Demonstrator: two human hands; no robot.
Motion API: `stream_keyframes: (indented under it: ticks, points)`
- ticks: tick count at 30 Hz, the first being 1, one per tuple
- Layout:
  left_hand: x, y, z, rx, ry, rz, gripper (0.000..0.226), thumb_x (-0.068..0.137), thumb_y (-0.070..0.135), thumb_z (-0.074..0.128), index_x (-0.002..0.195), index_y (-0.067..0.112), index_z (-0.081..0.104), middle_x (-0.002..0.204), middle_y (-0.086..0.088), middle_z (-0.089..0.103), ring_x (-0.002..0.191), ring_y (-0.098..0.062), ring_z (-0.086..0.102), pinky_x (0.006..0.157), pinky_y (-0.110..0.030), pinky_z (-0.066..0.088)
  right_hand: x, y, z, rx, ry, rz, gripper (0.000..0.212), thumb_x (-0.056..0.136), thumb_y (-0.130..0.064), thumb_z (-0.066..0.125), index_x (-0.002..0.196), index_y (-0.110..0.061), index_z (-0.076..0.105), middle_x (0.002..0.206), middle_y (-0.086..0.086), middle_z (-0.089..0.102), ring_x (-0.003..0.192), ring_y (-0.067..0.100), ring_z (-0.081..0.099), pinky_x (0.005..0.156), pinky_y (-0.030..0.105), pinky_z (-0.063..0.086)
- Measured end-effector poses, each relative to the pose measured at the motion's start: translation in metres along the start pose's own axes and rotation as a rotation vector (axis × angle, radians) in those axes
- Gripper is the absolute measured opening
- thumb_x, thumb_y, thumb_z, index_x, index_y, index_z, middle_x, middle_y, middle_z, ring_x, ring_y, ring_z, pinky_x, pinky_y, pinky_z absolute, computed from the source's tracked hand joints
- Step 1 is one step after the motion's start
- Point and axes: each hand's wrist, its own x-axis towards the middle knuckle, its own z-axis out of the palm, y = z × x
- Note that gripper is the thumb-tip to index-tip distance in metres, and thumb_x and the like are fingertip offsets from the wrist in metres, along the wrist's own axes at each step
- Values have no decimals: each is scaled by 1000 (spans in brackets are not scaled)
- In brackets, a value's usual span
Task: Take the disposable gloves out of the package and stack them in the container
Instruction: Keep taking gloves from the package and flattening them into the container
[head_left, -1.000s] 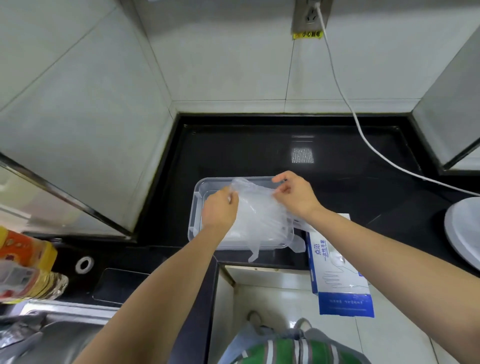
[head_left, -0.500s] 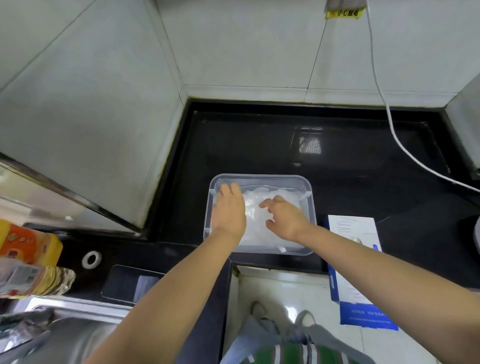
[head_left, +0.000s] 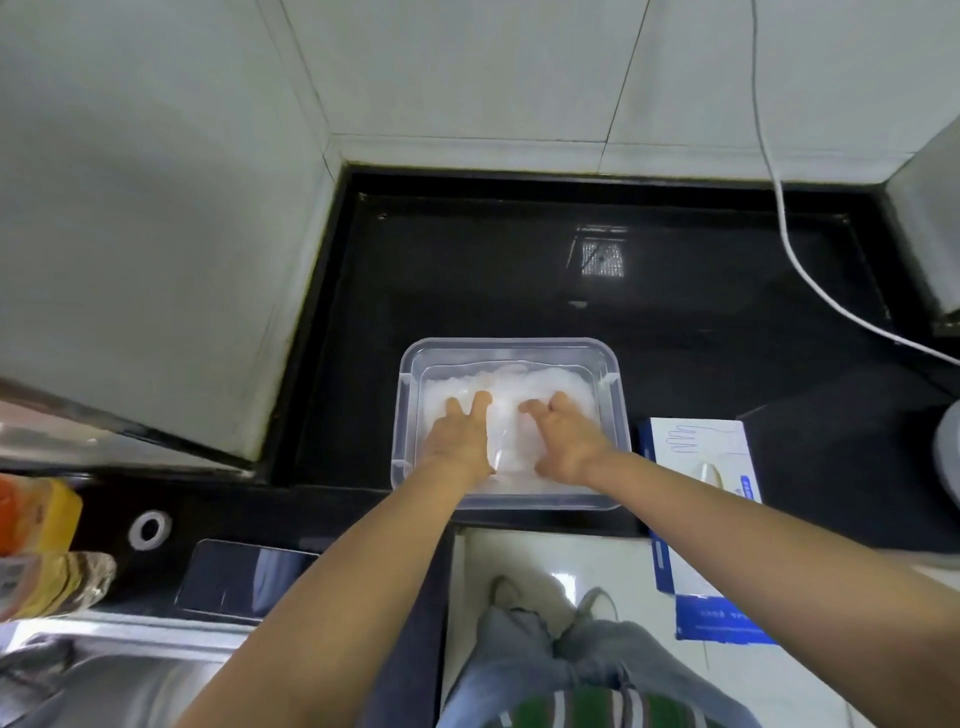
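Observation:
A clear plastic container (head_left: 511, 347) sits on the black counter near its front edge. Inside lies a pile of thin translucent disposable gloves (head_left: 509, 387). My left hand (head_left: 460, 434) lies flat on the left part of the pile, fingers straight. My right hand (head_left: 563, 434) presses on the right part, fingers stretched forward. The blue and white glove package (head_left: 701, 499) lies to the right of the container, overhanging the counter edge.
A white cable (head_left: 779, 208) runs down the wall and across the counter at the right. A phone (head_left: 244, 577) lies at the counter's front left, beside a steel sink (head_left: 104, 675) and bottles (head_left: 41, 551). Tiled walls close the back and left.
One second ago both hands held a glove up over the container. They lowered it onto the pile and now press flat on it. The camera view has tilted down.

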Motion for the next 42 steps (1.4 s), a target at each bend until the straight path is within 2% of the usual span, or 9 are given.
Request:
stream_keyframes:
  ticks: [10, 14, 18, 22, 25, 30, 33, 37, 42]
  points:
    - [0, -3, 5, 34, -144, -23, 90, 93, 24, 61, 152, 40, -6, 160, -9, -10, 143, -37, 19, 112, -45, 32, 11, -1, 9, -58, -179, 37, 95, 91, -29, 66, 156, -31, -4, 156, 13, 7, 143, 35, 24, 116, 42, 32]
    - [-3, 0, -4, 31, -137, -44, 85, 92, 30, 61, 152, 39, 1, 159, -13, 4, 135, -36, 35, 102, -41, 43, -4, -2, -2, 9, -119, -25, 80, 96, -28, 60, 157, -20, 10, 156, 12, 23, 142, 31, 29, 114, 38, 31]
    - [-17, 12, -16, 30, 166, -20, 57, 95, 40, 56, 145, 26, 34, 135, -8, 52, 114, -26, 57, 86, -32, 51, -25, -1, -15, 87, 189, -172, 49, 97, -22, 56, 144, -19, 45, 143, 7, 49, 132, 24, 41, 109, 32, 34]
    - [-41, 51, -26, -147, 437, 13, 33, 98, 35, 51, 128, 21, 56, 117, -4, 66, 101, -21, 65, 82, -27, 51, -53, 13, -27, 279, 597, -300, 22, 93, -14, 57, 110, -21, 70, 102, -6, 63, 94, 8, 50, 82, 22, 40]
    - [-60, 93, -23, -176, 503, 115, 22, 98, 32, 49, 115, 21, 58, 100, -4, 69, 87, -23, 64, 72, -32, 49, -79, 42, -31, 400, 702, -208, 13, 92, -13, 57, 94, -17, 69, 85, -9, 59, 75, 10, 53, 68, 28, 45]
    - [-91, 150, 6, -277, 476, 347, 7, 97, 26, 51, 99, 19, 54, 76, -1, 63, 68, -19, 58, 65, -33, 51, -108, 111, -7, 276, 535, 113, 19, 95, -17, 49, 88, -13, 67, 87, 3, 69, 75, 19, 62, 66, 31, 49]
    - [-101, 171, 33, -238, 307, 411, 13, 97, 24, 50, 108, 17, 53, 72, -2, 59, 64, -18, 53, 67, -33, 49, -120, 138, 14, 171, 346, 230, 20, 95, -17, 50, 106, -15, 66, 103, 9, 67, 83, 25, 65, 74, 33, 54]
    - [-104, 180, 57, -224, 119, 319, 29, 96, 21, 49, 124, 17, 46, 95, -13, 68, 79, -29, 61, 71, -37, 49, -124, 140, 27, 68, 241, 221, 25, 98, -12, 40, 121, -10, 50, 114, 15, 55, 94, 31, 61, 82, 39, 52]
    - [-101, 177, 69, -224, 14, 221, 58, 96, 24, 48, 150, 30, 28, 117, -11, 63, 106, -31, 59, 85, -38, 46, -114, 136, 37, 18, 237, 223, 19, 98, -14, 43, 115, -8, 45, 109, 14, 63, 89, 28, 62, 71, 32, 47]
